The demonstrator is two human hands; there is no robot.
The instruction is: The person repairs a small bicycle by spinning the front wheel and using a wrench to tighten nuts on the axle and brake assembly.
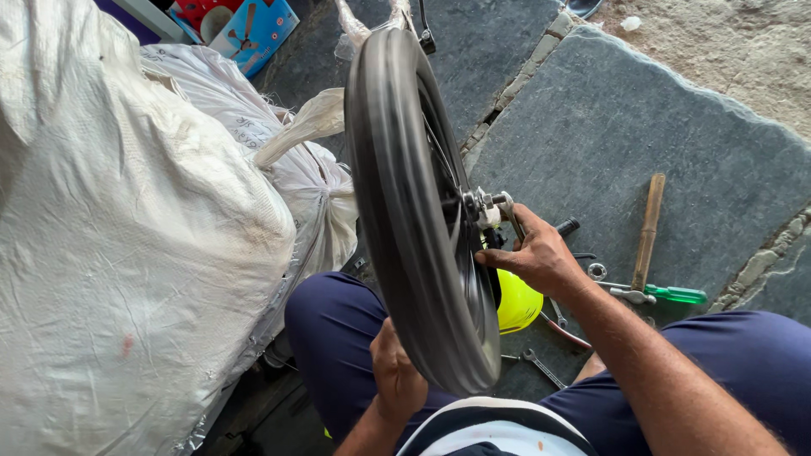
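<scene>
A black bicycle wheel (pixel 405 194) stands upright between my knees, its tyre blurred as if spinning. My right hand (pixel 532 253) sits at the axle hub (pixel 483 207), fingers closed around a metal spanner fitted on the axle nut. My left hand (pixel 395 371) rests low against the left side of the tyre, near my thigh, fingers curled on the rim. The far side of the hub is hidden by the tyre.
Large white woven sacks (pixel 127 236) fill the left. On the stone slab at right lie a wooden-handled hammer (pixel 647 236), a green-handled screwdriver (pixel 672 294), a spanner (pixel 541 365), a washer (pixel 596 271) and a yellow round object (pixel 515 304).
</scene>
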